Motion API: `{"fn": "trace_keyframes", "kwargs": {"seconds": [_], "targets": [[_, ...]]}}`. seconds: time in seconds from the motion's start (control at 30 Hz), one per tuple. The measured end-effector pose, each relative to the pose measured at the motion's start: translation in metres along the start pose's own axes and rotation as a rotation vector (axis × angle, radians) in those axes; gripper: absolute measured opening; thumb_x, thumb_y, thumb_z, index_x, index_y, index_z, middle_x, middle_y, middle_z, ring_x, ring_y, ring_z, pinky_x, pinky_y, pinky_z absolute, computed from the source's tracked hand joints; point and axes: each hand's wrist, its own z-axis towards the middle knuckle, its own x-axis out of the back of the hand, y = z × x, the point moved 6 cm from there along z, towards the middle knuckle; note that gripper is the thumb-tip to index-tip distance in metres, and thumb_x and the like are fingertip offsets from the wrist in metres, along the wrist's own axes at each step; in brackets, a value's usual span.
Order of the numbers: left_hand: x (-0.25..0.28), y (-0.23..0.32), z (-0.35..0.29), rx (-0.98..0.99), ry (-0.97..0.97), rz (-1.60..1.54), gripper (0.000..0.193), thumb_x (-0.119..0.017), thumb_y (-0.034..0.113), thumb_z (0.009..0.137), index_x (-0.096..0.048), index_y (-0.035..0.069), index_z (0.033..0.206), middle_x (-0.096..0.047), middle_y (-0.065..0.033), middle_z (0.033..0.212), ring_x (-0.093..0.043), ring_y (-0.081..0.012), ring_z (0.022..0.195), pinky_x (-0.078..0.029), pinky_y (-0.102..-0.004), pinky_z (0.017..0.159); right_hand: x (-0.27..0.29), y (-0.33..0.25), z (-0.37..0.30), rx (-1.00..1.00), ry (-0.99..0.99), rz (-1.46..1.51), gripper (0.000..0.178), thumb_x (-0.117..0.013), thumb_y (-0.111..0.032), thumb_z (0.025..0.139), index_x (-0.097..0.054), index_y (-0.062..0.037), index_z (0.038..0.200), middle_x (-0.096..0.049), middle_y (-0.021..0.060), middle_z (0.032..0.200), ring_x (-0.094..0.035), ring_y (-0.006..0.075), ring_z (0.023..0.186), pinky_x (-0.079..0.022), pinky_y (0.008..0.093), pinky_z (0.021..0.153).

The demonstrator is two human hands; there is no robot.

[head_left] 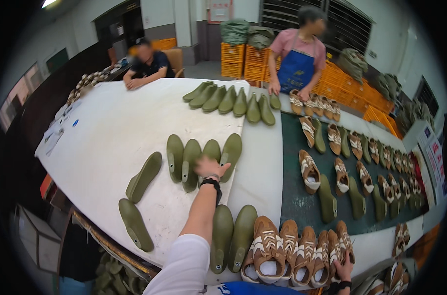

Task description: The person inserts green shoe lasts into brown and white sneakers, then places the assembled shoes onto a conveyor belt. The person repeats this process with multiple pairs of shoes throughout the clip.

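My left hand [211,168] reaches over a row of green shoe lasts [174,158] on the white tabletop. Its thumb sticks out to the right, across the rightmost last [231,152] of that row; the fingers are smeared by motion, so whether they grip a last is unclear. At the lower right, my right hand [344,269] closes around the heel end of a brown sneaker [345,236] with white stripes. That sneaker ends a row of similar sneakers [267,246] along the near edge. Two green lasts [241,236] stand beside them on the left.
Two loose lasts [144,177] lie left. Another last row [227,100] lines the white table's [110,113] far side. Sneakers and lasts fill a dark green mat [302,209]. Across stands a person in a blue apron [297,69]; another person [152,64] sits far left. Orange crates [232,59] stand behind.
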Motion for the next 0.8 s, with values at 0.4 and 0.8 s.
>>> {"fn": "trace_keyframes", "kwargs": {"seconds": [0.4,0.8], "targets": [[-0.019,-0.059,-0.09,-0.269,0.296,-0.19,0.041,-0.069,0.036,0.077,-0.071,-0.004,0.086,-0.04,-0.014,0.14,-0.038,-0.0403,0.122,-0.041,-0.0478,0.096,-0.007,0.014,0.013,0.151,0.071,-0.037,0.081,-0.073,-0.029,0.075,-0.035,-0.0154,0.144,-0.059,0.0263,0.118,-0.058,0.0417,0.107,-0.046,0.0434,0.09],[0.005,-0.125,-0.112,-0.514,0.395,-0.559,0.055,-0.073,0.031,0.075,-0.054,0.0,0.115,-0.041,-0.0297,0.134,-0.037,-0.0472,0.123,-0.036,-0.0461,0.103,-0.01,0.02,0.016,0.109,0.049,0.012,0.078,-0.071,-0.025,0.076,-0.034,-0.0145,0.145,-0.062,0.0256,0.112,-0.06,0.0398,0.103,-0.046,0.0431,0.088]]}}
